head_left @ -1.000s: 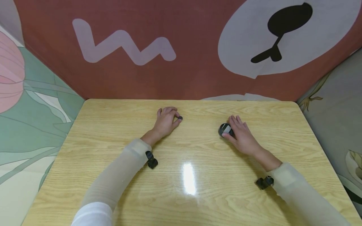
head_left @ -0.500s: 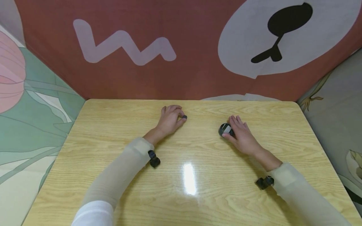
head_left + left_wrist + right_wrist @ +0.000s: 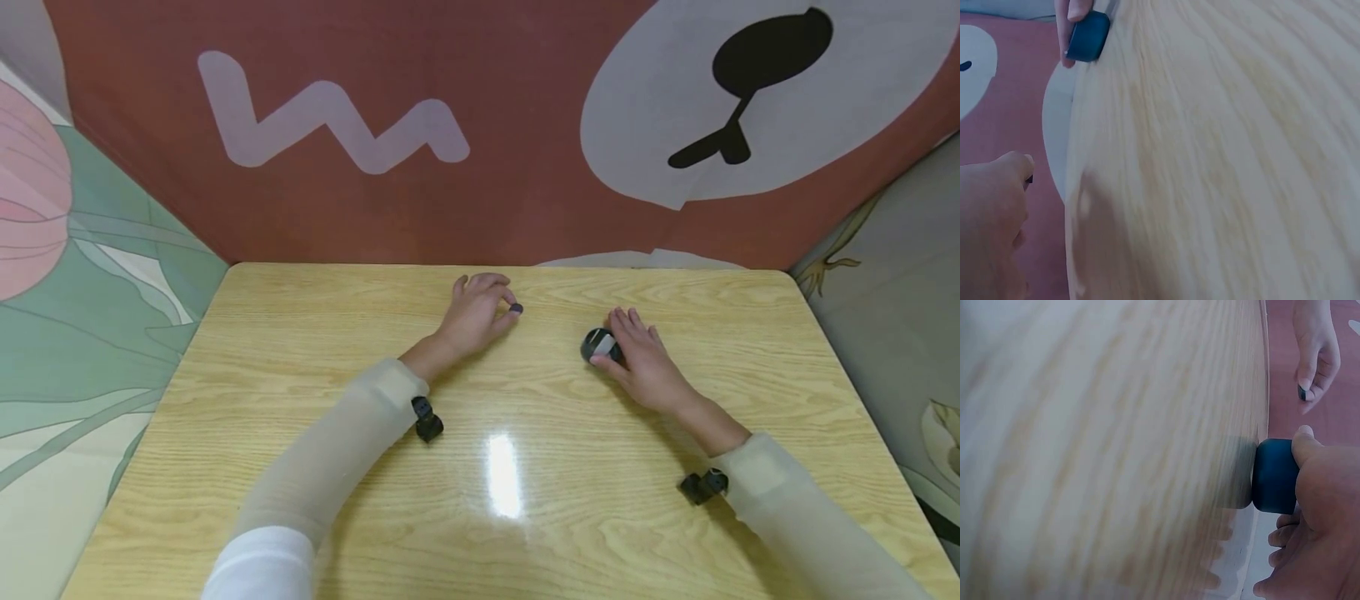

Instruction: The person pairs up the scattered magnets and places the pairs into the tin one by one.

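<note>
Between thumb and index finger, my left hand (image 3: 472, 321) pinches a small dark round piece (image 3: 516, 308) above the table. In the right wrist view, the same piece (image 3: 1302, 392) shows as a dark bit at the fingertips of the left hand (image 3: 1319, 353). To the right, a squat dark round object (image 3: 597, 342) with a pale grey patch on top stands on the table. My right hand (image 3: 645, 367) holds it from its right side, thumb on the near side and fingers on the far side. Up close its side (image 3: 1274, 475) looks dark blue and smooth; its kind is unclear.
The wood-grain table (image 3: 375, 533) ends at a reddish wall (image 3: 510, 208) with large printed shapes. Patterned side panels flank it. Small black cameras (image 3: 427, 419) sit at both wrists. A bright light reflection lies mid-table.
My left hand has moved to the right with the small dark piece, closer to the round object. The right hand and the object under it have stayed in place.
</note>
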`<action>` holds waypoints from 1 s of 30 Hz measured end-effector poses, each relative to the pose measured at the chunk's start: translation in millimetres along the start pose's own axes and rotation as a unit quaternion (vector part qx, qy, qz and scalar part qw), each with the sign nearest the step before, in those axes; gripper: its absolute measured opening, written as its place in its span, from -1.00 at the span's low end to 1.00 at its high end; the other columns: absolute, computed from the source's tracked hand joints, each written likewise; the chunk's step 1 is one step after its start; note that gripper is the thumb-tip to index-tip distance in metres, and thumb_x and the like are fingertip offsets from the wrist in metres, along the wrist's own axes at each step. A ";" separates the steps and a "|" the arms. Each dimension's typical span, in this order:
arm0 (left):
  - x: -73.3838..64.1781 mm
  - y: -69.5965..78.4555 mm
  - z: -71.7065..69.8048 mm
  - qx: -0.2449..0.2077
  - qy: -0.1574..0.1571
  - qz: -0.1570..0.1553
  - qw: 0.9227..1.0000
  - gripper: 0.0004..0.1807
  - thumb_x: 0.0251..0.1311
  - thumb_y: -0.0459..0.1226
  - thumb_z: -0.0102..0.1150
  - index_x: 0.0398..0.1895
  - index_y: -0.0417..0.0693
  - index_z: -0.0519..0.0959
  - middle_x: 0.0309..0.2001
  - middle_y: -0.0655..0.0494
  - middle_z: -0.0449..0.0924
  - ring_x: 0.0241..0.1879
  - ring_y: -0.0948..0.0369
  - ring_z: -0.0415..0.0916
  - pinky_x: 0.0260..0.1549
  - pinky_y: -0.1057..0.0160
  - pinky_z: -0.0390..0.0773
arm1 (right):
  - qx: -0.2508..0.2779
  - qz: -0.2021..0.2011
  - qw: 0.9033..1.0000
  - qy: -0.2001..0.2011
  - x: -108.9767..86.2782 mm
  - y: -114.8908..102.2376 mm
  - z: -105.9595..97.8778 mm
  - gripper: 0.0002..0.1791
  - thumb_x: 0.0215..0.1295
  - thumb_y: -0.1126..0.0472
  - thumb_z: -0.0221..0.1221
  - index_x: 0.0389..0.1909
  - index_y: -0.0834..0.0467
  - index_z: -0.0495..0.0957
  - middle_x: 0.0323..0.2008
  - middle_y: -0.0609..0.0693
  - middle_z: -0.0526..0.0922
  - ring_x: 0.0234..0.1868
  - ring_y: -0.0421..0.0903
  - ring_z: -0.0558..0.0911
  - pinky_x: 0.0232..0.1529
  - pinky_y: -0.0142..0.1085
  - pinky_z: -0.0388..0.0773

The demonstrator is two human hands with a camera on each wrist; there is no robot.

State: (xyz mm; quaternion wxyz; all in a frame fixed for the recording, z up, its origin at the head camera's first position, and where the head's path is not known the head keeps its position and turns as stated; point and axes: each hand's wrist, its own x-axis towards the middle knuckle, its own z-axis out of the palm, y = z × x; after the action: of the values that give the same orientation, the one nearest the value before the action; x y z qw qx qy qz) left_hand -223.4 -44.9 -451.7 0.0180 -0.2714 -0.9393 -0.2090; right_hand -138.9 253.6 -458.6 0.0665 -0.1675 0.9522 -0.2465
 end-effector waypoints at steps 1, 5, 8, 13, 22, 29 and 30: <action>0.8 2.7 -0.4 -0.001 -0.001 0.001 1.000 -0.71 0.46 -0.01 0.16 -0.01 0.02 0.65 0.37 0.03 0.43 0.39 0.00 0.27 0.40 -0.28 0.01 | 0.000 0.000 1.000 0.000 0.0 0.0 0.2 -0.11 0.56 -0.05 0.07 0.56 0.43 -0.10 0.55 0.44 -0.12 0.58 0.33 -0.20 0.46 0.33 -0.24; 4.2 13.3 -1.3 -0.003 -0.008 0.002 1.000 -0.72 0.45 -0.01 0.17 0.00 0.04 0.65 0.38 0.06 0.43 0.40 0.02 0.26 0.41 -0.26 0.01 | -0.003 0.001 1.000 0.000 0.1 0.6 0.9 -0.11 0.56 -0.05 0.07 0.56 0.43 -0.09 0.55 0.43 -0.12 0.58 0.34 -0.19 0.46 0.33 -0.23; 7.4 20.7 -0.9 -0.003 -0.013 0.005 1.000 -0.72 0.45 -0.01 0.18 0.00 0.05 0.65 0.38 0.08 0.42 0.41 0.04 0.25 0.42 -0.26 0.00 | -0.004 0.001 1.000 0.002 0.2 1.0 1.2 -0.11 0.56 -0.05 0.08 0.56 0.44 -0.08 0.55 0.43 -0.11 0.58 0.34 -0.19 0.46 0.33 -0.23; 13.1 33.5 0.9 -0.003 -0.023 0.011 1.000 -0.73 0.45 0.01 0.17 0.00 0.09 0.65 0.39 0.13 0.41 0.42 0.08 0.23 0.43 -0.23 -0.01 | -0.002 0.000 1.000 0.004 0.6 1.3 1.3 -0.11 0.55 -0.05 0.09 0.56 0.44 -0.07 0.55 0.44 -0.10 0.58 0.35 -0.18 0.44 0.36 -0.22; 21.4 54.4 9.0 0.003 -0.028 0.028 0.999 -0.73 0.45 0.03 0.16 0.01 0.13 0.65 0.40 0.17 0.39 0.45 0.15 0.19 0.45 -0.17 0.00 | -0.005 -0.013 1.000 0.017 1.3 3.0 2.1 -0.10 0.53 -0.04 0.12 0.54 0.47 -0.04 0.53 0.48 -0.05 0.56 0.40 -0.13 0.41 0.41 -0.18; 25.8 70.0 16.0 0.011 -0.030 0.041 0.999 -0.74 0.44 0.03 0.18 -0.01 0.15 0.65 0.38 0.18 0.41 0.45 0.16 0.20 0.44 -0.19 0.06 | -0.002 -0.019 1.000 0.024 1.0 3.4 2.3 -0.11 0.53 -0.05 0.12 0.53 0.48 -0.01 0.52 0.48 -0.03 0.55 0.42 -0.12 0.40 0.42 -0.17; 26.5 72.5 17.2 0.012 -0.031 0.043 0.999 -0.74 0.43 0.03 0.18 -0.01 0.14 0.65 0.38 0.18 0.41 0.44 0.16 0.20 0.44 -0.18 0.06 | -0.002 -0.020 0.999 0.025 1.0 3.5 2.4 -0.11 0.54 -0.05 0.11 0.53 0.48 -0.02 0.52 0.49 -0.03 0.55 0.42 -0.11 0.39 0.43 -0.16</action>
State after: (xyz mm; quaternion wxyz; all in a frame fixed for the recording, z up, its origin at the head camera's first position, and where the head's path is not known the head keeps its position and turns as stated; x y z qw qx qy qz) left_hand -207.0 30.8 -435.7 0.0014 -0.3177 -0.9292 -0.1888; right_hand -140.4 255.1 -462.5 0.0375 -0.1807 0.9504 -0.2503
